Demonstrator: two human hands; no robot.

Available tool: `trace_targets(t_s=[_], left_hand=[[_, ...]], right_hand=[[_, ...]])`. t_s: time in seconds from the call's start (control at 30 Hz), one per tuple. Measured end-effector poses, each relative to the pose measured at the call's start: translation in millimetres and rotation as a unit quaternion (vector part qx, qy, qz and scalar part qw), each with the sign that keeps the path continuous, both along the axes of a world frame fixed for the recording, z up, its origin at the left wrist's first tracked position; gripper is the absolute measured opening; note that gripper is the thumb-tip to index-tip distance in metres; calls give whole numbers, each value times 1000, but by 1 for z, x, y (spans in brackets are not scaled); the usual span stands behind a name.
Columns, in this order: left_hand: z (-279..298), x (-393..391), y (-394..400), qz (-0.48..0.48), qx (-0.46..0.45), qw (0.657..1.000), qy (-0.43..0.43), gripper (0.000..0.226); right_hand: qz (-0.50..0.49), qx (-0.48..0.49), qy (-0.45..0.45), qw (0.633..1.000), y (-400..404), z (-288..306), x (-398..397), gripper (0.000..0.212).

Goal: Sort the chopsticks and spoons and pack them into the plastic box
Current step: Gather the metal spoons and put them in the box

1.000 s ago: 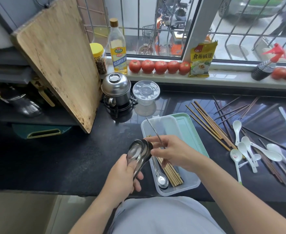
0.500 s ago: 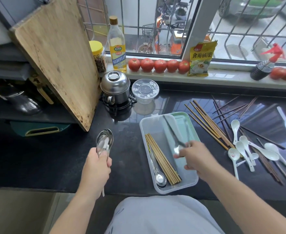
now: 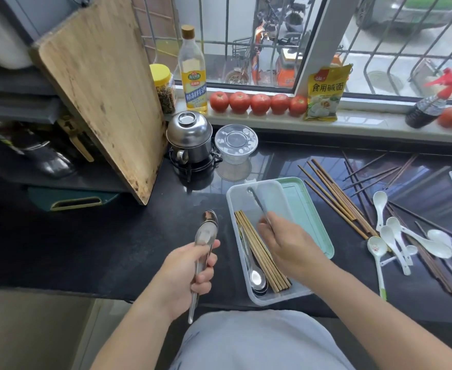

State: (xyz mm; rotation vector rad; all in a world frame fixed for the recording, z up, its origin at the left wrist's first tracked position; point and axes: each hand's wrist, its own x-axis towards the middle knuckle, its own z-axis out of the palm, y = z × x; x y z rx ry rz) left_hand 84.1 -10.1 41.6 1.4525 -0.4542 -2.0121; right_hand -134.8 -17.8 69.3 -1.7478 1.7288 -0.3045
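**Q:** Right hand (image 3: 289,241), lower centre of the frame: what does it hold, and where?

**A:** It pinches one metal spoon (image 3: 257,201) by the shaft, over the clear plastic box (image 3: 231,198). The spoon's long axis runs from the hand toward the upper left, roughly along the length of the box. Which end is the bowl cannot be told; the hand hides it. The left hand (image 3: 190,273), left of the box, grips a stack of metal spoons (image 3: 206,233), bowls up, handles pointing down past the surface edge.

**Q:** What already lies in the box?

**A:** A bundle of light wooden chopsticks (image 3: 259,252) lies lengthwise, with nested metal spoons (image 3: 255,276) just beside it on the left, bowls toward the near end. The right part of the box floor, under the hand, appears bare.

**Q:** Which relation governs the coming move?

**A:** Probably the held spoon's axis against the spoons lying below it to the left. The axes nearly agree, so a short lowering toward the lower left should seat it. The right hand is the nearer.

**Q:** What surrounds the box, and what obstructs?

**A:** A pale green lid (image 3: 307,209) lies under the box's right side. Further right on the dark surface (image 3: 86,236) lie loose brown chopsticks (image 3: 334,198), darker chopsticks (image 3: 374,174) and white ceramic spoons (image 3: 395,236), all unsorted. A steel pot (image 3: 189,140) and a clear bowl (image 3: 235,142) stand in the upper centre, well apart. Nothing blocks the descent; the chopstick bundle is the only thing the spoon might land on.
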Motion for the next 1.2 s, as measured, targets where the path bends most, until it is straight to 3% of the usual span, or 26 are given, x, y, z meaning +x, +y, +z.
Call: trace_targets(t_s=[0.07, 0.17, 0.23, 0.3, 0.43, 0.6, 0.67, 0.73, 0.8, 0.87, 0.97, 1.03, 1.1, 1.2], left_hand=[[3, 4, -1, -40, 28, 997, 64, 35], [7, 7, -3, -123, 38, 977, 169, 45], [9, 6, -3, -168, 28, 964, 202, 45], [11, 4, -1, -218, -7, 957, 194, 37], [16, -6, 5, -262, -84, 952, 133, 25], [24, -13, 10, -248, -118, 961, 35, 27], [24, -15, 11, -255, -145, 955, -36, 24], [24, -17, 14, -246, -144, 956, -69, 19], [21, -19, 17, -234, -134, 961, -54, 14], [19, -18, 20, -227, -137, 963, -48, 10], [16, -19, 19, -221, -152, 961, -61, 14], [10, -19, 18, -218, -154, 960, -83, 26], [6, -17, 17, -205, -164, 957, -124, 37], [7, -18, 17, -157, -173, 964, -130, 25]], right_hand=[[183, -48, 47, 981, 5, 24, 7, 19], [410, -134, 188, 882, 8, 39, 17, 12], [493, -158, 273, 811, 3, 39, 23, 8], [508, -178, 310, 784, -3, 43, 29, 6], [445, -155, 231, 851, -20, 46, 30, 25], [399, -118, 137, 899, -14, 34, 32, 38], [318, -54, 23, 946, -12, 34, 30, 42], [164, -29, -141, 976, -13, 35, 25, 36], [-8, -75, -204, 976, -16, 33, 15, 22], [-122, -79, -183, 972, -19, 27, 4, 7], [-101, 78, -233, 964, -19, 15, 2, 20], [-78, 133, -282, 947, -16, 11, 9, 26], [-88, 113, -289, 947, -16, 11, 14, 25], [-97, 68, -260, 958, -18, 9, 17, 19]])
